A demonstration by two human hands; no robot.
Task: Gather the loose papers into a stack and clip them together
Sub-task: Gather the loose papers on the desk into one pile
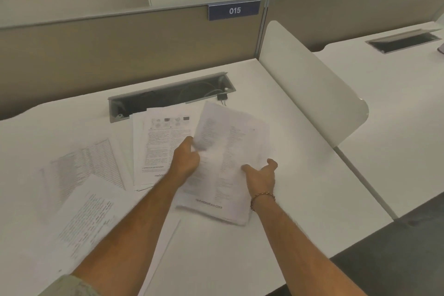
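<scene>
— Where's the sheaf [223,163] he's working on?

— Just in front of the cable tray [168,96], a little to its right, lifted off the desk [300,151] and tilted. His left hand [186,157] pinches its left edge, fingers curled round the paper. His right hand [263,172] is at the right edge with the thumb up; it looks spread and supporting rather than clenched, though the fingers are partly hidden behind the paper.

— Will it behave?

— I'd say it's light and floppy. A few thin sheets, blurred as if fluttering, so they could slide apart. Better held at both long edges and tapped square on the desk.

— And the rest?

— A printed page [156,146] lies flat directly in front of the tray, touching the sheaf's left side. Further left of the tray, nearer him, a table sheet [91,166], and nearest him a text page [89,221] overlapping it. All still loose.

— The clip?

— A small black binder clip [222,98] sits just at the tray's right end, beyond the sheaf, untouched. I'd guess it's stiff, needing a firm squeeze on its wire handles.
</scene>
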